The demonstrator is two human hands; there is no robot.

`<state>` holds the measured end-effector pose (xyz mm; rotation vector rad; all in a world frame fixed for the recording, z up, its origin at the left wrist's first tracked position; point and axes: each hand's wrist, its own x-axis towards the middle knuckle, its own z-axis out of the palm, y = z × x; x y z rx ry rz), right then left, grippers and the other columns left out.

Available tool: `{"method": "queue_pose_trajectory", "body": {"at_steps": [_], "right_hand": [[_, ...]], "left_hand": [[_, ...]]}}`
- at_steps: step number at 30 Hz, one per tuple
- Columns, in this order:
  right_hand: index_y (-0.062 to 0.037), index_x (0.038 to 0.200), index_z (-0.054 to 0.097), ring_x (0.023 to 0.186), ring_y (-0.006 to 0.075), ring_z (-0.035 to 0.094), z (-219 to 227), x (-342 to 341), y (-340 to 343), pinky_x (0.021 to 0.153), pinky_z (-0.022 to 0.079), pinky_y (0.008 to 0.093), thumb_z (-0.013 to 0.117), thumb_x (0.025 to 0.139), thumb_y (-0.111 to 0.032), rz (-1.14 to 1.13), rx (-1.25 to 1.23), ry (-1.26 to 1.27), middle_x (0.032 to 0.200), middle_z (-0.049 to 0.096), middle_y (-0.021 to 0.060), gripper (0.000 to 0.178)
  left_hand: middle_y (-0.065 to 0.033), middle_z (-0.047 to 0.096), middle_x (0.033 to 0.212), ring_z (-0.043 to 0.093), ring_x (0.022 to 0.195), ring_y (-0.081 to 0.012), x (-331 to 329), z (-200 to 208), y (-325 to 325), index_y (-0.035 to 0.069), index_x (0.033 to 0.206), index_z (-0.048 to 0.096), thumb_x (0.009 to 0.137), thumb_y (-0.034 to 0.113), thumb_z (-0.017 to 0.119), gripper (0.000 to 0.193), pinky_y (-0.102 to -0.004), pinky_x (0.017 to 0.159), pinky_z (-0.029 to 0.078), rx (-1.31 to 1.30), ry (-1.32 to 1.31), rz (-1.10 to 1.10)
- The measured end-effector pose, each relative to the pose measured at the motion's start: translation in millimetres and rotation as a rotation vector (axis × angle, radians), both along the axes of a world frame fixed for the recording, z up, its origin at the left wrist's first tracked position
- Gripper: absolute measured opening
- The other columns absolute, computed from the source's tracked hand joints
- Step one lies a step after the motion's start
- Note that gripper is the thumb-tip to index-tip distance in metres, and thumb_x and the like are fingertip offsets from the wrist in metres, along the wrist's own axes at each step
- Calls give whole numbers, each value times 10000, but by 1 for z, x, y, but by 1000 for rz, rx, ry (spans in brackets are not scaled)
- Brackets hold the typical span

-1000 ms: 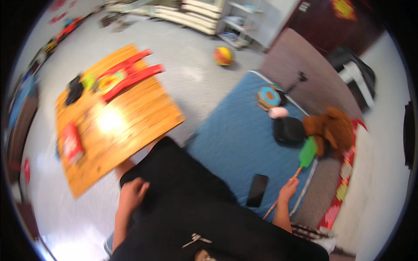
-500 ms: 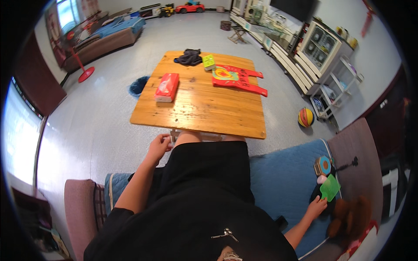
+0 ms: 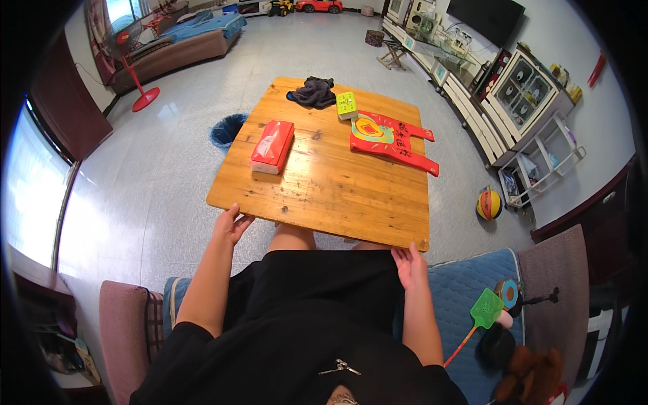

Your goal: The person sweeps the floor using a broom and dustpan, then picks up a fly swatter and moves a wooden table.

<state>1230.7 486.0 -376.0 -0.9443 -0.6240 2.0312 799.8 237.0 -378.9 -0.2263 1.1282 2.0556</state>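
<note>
My left hand grips the near left edge of the wooden table, thumb near the top and fingers at the underside. At the near right corner, my right hand takes hold of the same edge. On the tabletop lie a red tissue pack, a dark cloth, a yellow-green box and a red plastic bag laid flat. A green fly swatter rests on the blue sofa cover to my right, apart from my hand.
A blue bin stands left of the table, and a red fan farther off. To the right are a ball and a white rack. A black round thing and a brown plush-like thing sit on the sofa.
My right hand has left the fly swatter on the sofa and come to the table's near right corner. My left hand has moved up onto the table edge. The view has shifted.
</note>
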Motion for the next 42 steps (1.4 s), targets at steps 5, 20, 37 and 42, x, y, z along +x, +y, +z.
{"method": "queue_pose_trajectory", "body": {"at_steps": [5, 20, 37, 42], "right_hand": [[-45, 1195, 477, 1059, 234, 532, -4, -16, 15, 910, 465, 432, 550, 906, -162, -199, -69, 61, 1139, 549, 85, 320], [-16, 1093, 509, 976, 227, 574, 30, -4, 18, 900, 487, 410, 531, 912, -149, -173, 7, -104, 1047, 586, 101, 226], [-6, 860, 535, 428, 180, 546, 84, 23, 13, 379, 430, 285, 473, 943, -274, 364, -118, -805, 585, 581, 117, 287], [-6, 801, 560, 433, 101, 511, 156, -53, 34, 401, 394, 228, 516, 913, -209, 478, 379, -1037, 546, 554, 62, 236]], "left_hand": [[-157, 479, 1218, 542, 1044, -370, 10, 5, -2, 29, 1249, 402, 947, 129, 455, 323, -516, 895, 493, -58, -33, -14], [-152, 487, 1243, 523, 1118, -343, 49, 36, -19, 36, 1281, 372, 951, 125, 453, 351, -490, 933, 469, -83, -109, -26], [-167, 644, 911, 649, 767, -327, 27, 141, -16, -35, 1059, 536, 893, 250, 560, 331, -367, 716, 523, -948, 681, -1003], [-226, 465, 1251, 459, 1119, -375, 7, 151, 67, 56, 1262, 456, 767, 416, 677, 651, -427, 932, 385, -1127, 1756, -291]]}}
